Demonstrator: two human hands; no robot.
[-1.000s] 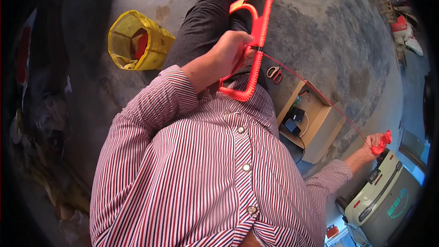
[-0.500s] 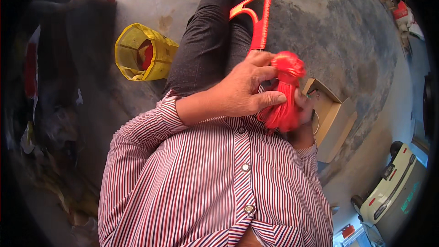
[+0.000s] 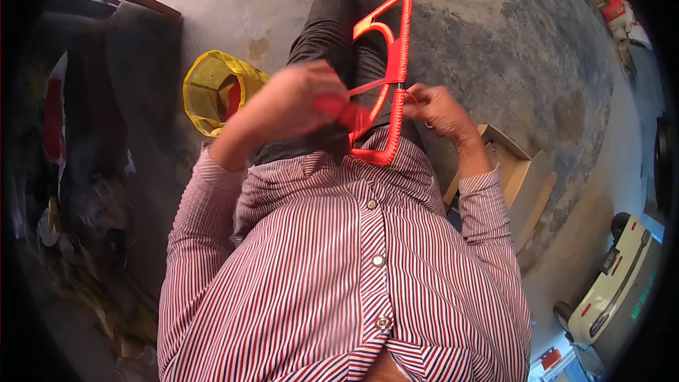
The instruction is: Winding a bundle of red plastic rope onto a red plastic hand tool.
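The left hand (image 3: 293, 99) clutches a blurred red bundle (image 3: 341, 109) while the right hand (image 3: 444, 113) pinches thin cord (image 3: 411, 96) beside the ribbed, angular frame (image 3: 397, 64) at the lap's (image 3: 371, 64) edge.

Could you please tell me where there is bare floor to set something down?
Bare floor lies right of the red frame, beyond the cardboard box, and beyond the yellow container. Crowded: the lap, with frame, left hand and right hand.

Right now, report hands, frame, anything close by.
Left hand holding red cord bundle, blurred. Right hand beside red-wrapped frame. Frame over dark trousers. Yellow bin close left, cardboard box close right.
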